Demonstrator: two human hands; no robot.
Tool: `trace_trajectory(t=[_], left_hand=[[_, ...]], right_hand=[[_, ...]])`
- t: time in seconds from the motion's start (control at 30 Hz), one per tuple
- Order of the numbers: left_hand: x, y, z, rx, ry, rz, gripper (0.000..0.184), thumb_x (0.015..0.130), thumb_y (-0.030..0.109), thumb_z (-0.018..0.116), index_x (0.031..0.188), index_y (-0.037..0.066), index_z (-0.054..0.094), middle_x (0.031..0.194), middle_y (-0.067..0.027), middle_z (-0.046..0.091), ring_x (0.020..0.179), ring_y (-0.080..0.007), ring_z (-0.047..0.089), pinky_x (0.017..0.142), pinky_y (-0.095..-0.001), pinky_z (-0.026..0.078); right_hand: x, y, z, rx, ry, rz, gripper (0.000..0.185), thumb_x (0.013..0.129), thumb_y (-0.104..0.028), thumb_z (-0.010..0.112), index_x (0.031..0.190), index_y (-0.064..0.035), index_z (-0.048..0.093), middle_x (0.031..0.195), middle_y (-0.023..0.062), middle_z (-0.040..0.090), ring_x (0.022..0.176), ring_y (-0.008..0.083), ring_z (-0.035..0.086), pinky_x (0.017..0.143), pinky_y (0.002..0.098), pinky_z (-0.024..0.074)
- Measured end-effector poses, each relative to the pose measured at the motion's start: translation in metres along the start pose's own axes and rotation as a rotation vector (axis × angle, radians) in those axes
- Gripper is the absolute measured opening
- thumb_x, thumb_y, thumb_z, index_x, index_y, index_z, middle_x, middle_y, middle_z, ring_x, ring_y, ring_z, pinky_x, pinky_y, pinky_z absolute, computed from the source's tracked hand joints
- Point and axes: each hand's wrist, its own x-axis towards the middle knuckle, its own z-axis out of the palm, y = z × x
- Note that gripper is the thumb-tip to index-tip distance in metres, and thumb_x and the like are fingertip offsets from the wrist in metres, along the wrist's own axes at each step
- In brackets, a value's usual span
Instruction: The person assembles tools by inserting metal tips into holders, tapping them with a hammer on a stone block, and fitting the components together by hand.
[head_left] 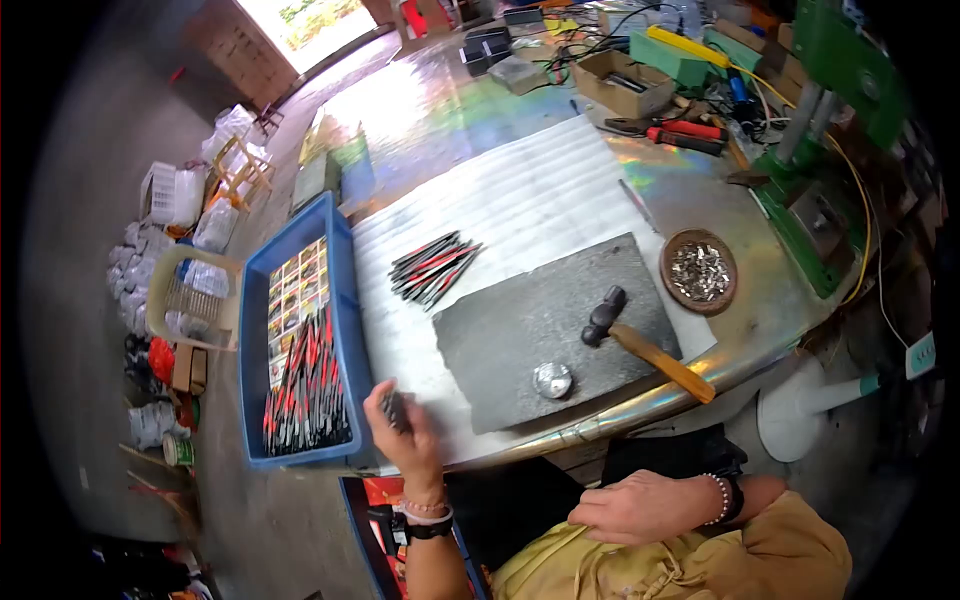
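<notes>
My left hand [405, 432] is closed around a small dark grey object at the table's front edge, beside the blue tray [362, 400]. My right hand [640, 507] rests on the yellow cloth over my lap; its fingers are pressed together, and whether they pinch anything is unclear. Black and red pen-like sticks [310, 390] fill the tray's near part. A pile of similar sticks [432, 268] lies on the white sheet [400, 345]. On the grey slab [500, 330] are a wooden-handled hammer [660, 362] and a round shiny metal piece [552, 380].
A round bowl of small metal pieces [698, 272] stands right of the slab. Behind are red-handled pliers [688, 135], a cardboard box [625, 88] and cables. A green press [815, 190] stands at the right. A plastic chair [165, 300] is on the floor left.
</notes>
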Motion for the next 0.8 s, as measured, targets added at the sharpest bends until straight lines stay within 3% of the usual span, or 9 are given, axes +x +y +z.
trace_trajectory(t=[0.07, 0.2, 0.43, 0.57, 0.7, 0.8], left_hand=[[0.0, -0.006, 0.001, -0.034, -0.035, -0.008, 0.029, 0.087, -0.001, 0.049, 0.115, 0.0, 0.045, 0.089, -0.0066, 0.051, 0.076, -0.0148, 0.052, 0.073, -0.0266, 0.045], [-0.003, 0.009, 0.0, -0.188, 0.145, -0.007, 0.019, 0.096, 0.01, 0.047, 0.112, 0.001, 0.044, 0.092, -0.0057, 0.049, 0.079, -0.0123, 0.049, 0.075, -0.0247, 0.042], [0.019, 0.093, -0.002, -0.658, 0.21, 0.032, 0.018, 0.093, 0.003, 0.046, 0.109, 0.001, 0.041, 0.089, -0.0105, 0.051, 0.076, -0.0164, 0.053, 0.069, -0.029, 0.046], [0.024, 0.1, 0.024, -0.753, 0.02, 0.065, 0.019, 0.09, -0.002, 0.048, 0.108, 0.002, 0.042, 0.093, -0.0117, 0.053, 0.078, -0.0173, 0.055, 0.072, -0.0299, 0.049], [0.017, 0.08, 0.053, -0.776, -0.269, -0.127, 0.017, 0.093, 0.003, 0.05, 0.108, 0.002, 0.043, 0.091, -0.0086, 0.053, 0.08, -0.0158, 0.056, 0.077, -0.0294, 0.047], [0.017, 0.079, 0.054, -0.789, -0.252, -0.151, 0.012, 0.095, 0.009, 0.048, 0.106, 0.002, 0.047, 0.089, -0.0074, 0.054, 0.08, -0.0157, 0.055, 0.075, -0.0303, 0.047]], right_hand=[[0.006, 0.0, 0.002, -0.01, -0.01, -0.009, 0.018, 0.087, -0.018, 0.054, 0.093, -0.0036, 0.046, 0.081, 0.0109, 0.049, 0.07, 0.0272, 0.061, 0.054, 0.0355, 0.0497], [0.012, 0.0, 0.003, -0.017, -0.015, -0.01, 0.018, 0.087, -0.018, 0.055, 0.092, -0.0034, 0.046, 0.08, 0.0108, 0.049, 0.068, 0.0272, 0.06, 0.053, 0.0352, 0.0496], [0.02, 0.003, 0.014, -0.004, -0.04, 0.006, 0.017, 0.087, -0.017, 0.055, 0.092, -0.0037, 0.046, 0.08, 0.0115, 0.049, 0.068, 0.028, 0.06, 0.053, 0.0363, 0.0498], [0.024, 0.001, 0.019, -0.031, -0.048, -0.026, 0.017, 0.086, -0.017, 0.055, 0.092, -0.0038, 0.046, 0.08, 0.0119, 0.049, 0.068, 0.0288, 0.06, 0.053, 0.037, 0.0499], [0.016, -0.002, 0.015, -0.052, -0.037, 0.005, 0.019, 0.085, -0.018, 0.057, 0.092, -0.0038, 0.046, 0.08, 0.0119, 0.049, 0.069, 0.0274, 0.06, 0.053, 0.0348, 0.0502], [0.009, -0.003, 0.011, -0.072, -0.032, 0.05, 0.019, 0.085, -0.019, 0.058, 0.092, -0.0043, 0.048, 0.08, 0.0106, 0.048, 0.07, 0.0248, 0.06, 0.053, 0.0323, 0.05]])
